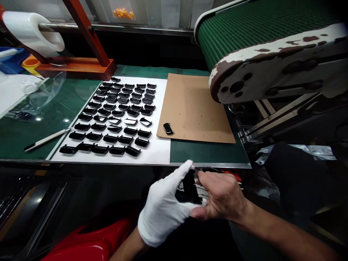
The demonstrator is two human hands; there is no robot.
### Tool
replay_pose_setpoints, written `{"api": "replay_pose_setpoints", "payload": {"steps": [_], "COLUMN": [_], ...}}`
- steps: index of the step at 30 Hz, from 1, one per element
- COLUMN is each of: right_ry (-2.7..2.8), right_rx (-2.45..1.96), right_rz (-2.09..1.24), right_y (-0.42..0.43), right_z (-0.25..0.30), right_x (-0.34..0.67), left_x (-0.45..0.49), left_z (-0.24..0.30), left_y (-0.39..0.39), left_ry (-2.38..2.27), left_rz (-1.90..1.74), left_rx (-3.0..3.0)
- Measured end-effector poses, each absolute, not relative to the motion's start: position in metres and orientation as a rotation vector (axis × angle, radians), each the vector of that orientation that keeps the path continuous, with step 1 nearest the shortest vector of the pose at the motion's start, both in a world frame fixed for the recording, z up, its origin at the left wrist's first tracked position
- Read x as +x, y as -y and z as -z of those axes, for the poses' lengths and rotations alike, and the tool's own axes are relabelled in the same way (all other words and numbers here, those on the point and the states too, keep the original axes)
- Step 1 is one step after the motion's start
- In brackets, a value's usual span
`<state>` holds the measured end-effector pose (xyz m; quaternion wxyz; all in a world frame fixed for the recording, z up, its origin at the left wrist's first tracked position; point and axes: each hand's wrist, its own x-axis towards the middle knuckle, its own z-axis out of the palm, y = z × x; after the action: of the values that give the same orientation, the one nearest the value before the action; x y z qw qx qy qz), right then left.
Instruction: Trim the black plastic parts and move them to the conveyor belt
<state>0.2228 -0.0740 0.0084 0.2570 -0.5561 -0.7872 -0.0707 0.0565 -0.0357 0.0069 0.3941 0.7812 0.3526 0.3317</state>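
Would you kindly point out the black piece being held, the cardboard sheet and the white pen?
Held black piece [191,185], head view: its dark face.
Cardboard sheet [193,104], head view: its bare middle.
White pen [50,137], head view: middle of its barrel.

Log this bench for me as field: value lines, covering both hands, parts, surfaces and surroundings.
Left hand: white glove, gripping a black part
Right hand: bare, at the right side of that part; exact grip unclear
White sheet: rows of black pieces
Cardboard: one black piece, near its front left corner
Pen: left of the sheet, tip at its edge
Back left: clear film roll on a rod
Right: green conveyor
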Motion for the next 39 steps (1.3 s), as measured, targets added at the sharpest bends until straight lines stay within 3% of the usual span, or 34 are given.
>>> {"api": "replay_pose_setpoints", "payload": {"steps": [13, 19, 22, 28, 39], "right_ry": [2.131, 1.731, 1.573, 0.601, 0.236], "right_rx": [-1.445, -1.328, -1.374, -1.241, -1.121], "right_rz": [0.160, -0.570, -0.709, -1.278, -1.582], "right_y": [0.075, 0.079, 0.088, 0.104, 0.114], "right_z": [0.003, 0.014, 0.025, 0.056, 0.086], "right_x": [0.225, 0.223, 0.218, 0.200, 0.196], "left_x": [0.053, 0.054, 0.055, 0.055, 0.049], "left_z": [-0.004, -0.005, -0.004, 0.007, 0.019], "left_y": [0.034, 0.035, 0.034, 0.021, 0.010], "left_ry": [-0.920, -0.936, -0.978, -1.122, -1.259], "left_rz": [-0.805, -0.886, -0.846, -0.693, -0.431], "left_rx": [2.029, 2.238, 2.343, 2.397, 2.364]}}
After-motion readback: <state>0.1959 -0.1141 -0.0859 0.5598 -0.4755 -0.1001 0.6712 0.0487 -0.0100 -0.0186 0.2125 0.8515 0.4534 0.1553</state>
